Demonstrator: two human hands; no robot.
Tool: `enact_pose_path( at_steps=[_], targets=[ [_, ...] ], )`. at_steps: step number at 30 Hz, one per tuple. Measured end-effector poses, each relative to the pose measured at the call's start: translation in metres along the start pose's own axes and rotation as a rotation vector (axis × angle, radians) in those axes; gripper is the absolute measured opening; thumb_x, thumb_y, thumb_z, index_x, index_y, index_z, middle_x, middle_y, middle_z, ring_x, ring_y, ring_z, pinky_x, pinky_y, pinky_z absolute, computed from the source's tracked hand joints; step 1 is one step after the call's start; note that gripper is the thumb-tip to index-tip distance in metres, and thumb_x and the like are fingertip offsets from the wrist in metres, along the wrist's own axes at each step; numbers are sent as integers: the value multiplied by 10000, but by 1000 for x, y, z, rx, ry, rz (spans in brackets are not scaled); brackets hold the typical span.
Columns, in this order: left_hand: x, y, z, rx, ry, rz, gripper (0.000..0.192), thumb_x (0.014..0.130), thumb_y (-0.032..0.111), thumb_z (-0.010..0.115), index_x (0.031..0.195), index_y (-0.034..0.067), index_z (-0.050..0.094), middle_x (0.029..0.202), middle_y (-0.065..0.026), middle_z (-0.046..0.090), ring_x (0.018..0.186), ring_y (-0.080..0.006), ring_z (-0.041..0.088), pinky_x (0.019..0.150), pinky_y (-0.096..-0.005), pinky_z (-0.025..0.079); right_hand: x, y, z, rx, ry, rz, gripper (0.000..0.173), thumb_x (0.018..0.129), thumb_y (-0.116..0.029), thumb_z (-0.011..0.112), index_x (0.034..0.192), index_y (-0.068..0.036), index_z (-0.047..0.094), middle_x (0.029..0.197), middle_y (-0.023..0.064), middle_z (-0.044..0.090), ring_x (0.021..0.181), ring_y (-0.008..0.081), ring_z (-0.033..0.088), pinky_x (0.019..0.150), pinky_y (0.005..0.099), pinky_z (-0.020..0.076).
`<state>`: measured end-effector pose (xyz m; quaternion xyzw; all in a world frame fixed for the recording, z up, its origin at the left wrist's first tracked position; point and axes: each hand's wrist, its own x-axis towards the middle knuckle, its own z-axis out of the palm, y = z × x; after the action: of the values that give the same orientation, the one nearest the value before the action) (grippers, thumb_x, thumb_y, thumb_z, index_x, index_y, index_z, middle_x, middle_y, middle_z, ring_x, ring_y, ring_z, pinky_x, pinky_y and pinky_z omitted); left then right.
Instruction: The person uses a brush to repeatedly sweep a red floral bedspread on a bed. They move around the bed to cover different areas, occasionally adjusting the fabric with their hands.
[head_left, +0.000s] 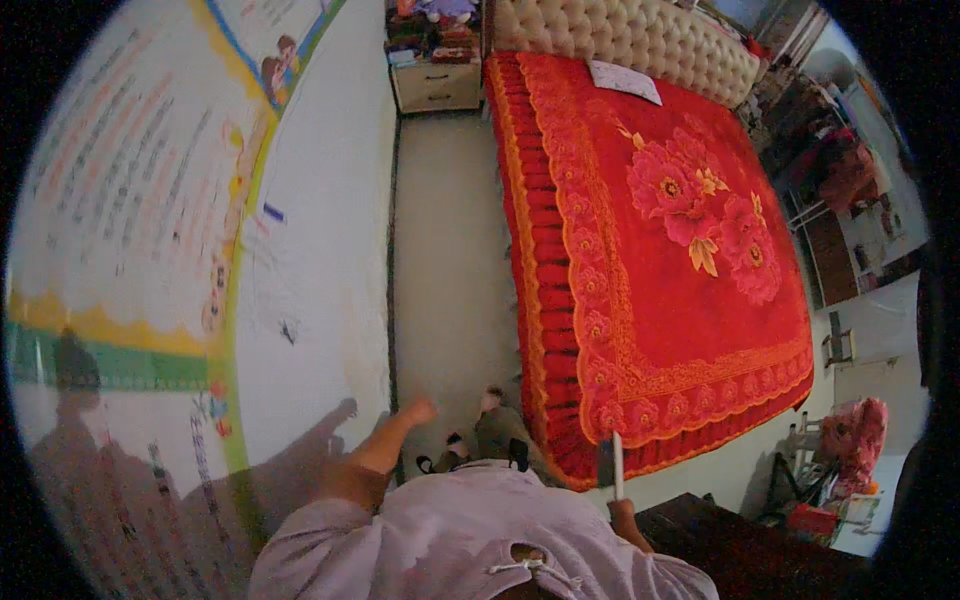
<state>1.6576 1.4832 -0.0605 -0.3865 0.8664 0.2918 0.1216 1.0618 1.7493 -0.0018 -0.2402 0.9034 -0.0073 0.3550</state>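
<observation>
In my right hand (622, 512) is the lower end of a pale-handled tool (618, 469), which looks like a bed brush with a dark strip along its left side. Its upper end overlaps the near corner of a red bedspread (712, 322) in my view; whether they touch, I cannot tell. Large pink flowers and an orange scalloped border pattern the spread. Held out over the floor (442, 247) on the left, my left hand (421, 409) is blurred and appears to hold nothing. Its finger position is unclear. My feet point up the narrow aisle beside the bed.
A tufted headboard (622, 34) closes the bed's far end, near a small pale cloth or paper (625, 82). Beyond the aisle stands a loaded nightstand (439, 86). The white wall (322, 315) borders my left. A dark wooden surface (697, 536) lies right, with cluttered furniture (832, 157) beyond.
</observation>
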Motion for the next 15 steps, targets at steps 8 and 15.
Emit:
enact_pose_path(
  at_steps=[8, 15],
  targets=[
    [34, -101, -111, 398, -165, -25, 272, 912, 308, 549, 952, 77, 689, 910, -149, 666, 842, -302, 643, 710, -447, 521, 60, -93, -19, 321, 22, 272, 329, 810, -265, 714, 930, 9, 579, 738, 109, 623, 604, 235, 604, 504, 402, 517],
    [57, -181, -235, 379, -378, -307, 232, 920, 179, 520, 1110, 122, 639, 1053, -157, 653, 940, -331, 632, 791, -464, 528, 220, -390, -105, -166, 127, -320, 257, 857, -220, 629, 988, -1, 597, 770, 128, 613, 631, 253, 598, 506, 429, 465]
  ],
)
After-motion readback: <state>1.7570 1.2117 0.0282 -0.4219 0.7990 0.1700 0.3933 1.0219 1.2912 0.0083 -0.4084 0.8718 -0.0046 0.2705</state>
